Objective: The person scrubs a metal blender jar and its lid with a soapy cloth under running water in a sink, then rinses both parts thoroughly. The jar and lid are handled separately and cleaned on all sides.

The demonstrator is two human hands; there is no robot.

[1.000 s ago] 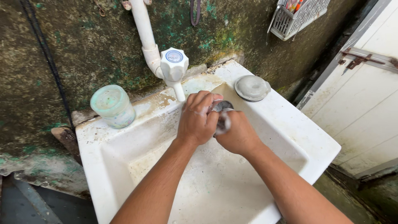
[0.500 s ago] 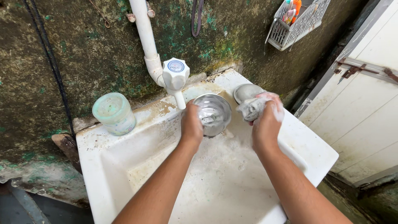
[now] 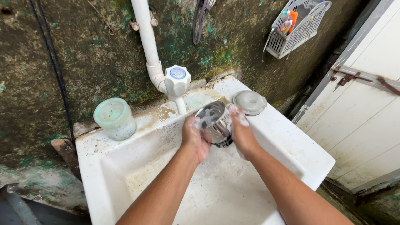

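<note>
Head view, and both hands are back on the steel cup [image 3: 214, 123], held over the white sink [image 3: 287, 137] just below the tap [image 3: 177, 83]. Left hand [image 3: 194, 139] is wrapped around the cup's near side, fingers closed on it, soap foam on the knuckles; right hand [image 3: 241, 133] presses flat against the far side, also lathered. So the cup is clamped between the two, tilted, its shiny round end turned up toward the camera. Half a second ago the right hand was off to the side with a pale, sudsy wad, well apart from the cup; now it has swung in and closed the gap, and that wad is hard to make out, perhaps under the palm. That reads as scrubbing going on rather than rinsing: no water shows from the tap. On the sink's back ledge, a round grey lid [image 3: 250, 102] sits to the right, and a pale green tub [image 3: 115, 118] stands to the left, both untouched.
</note>
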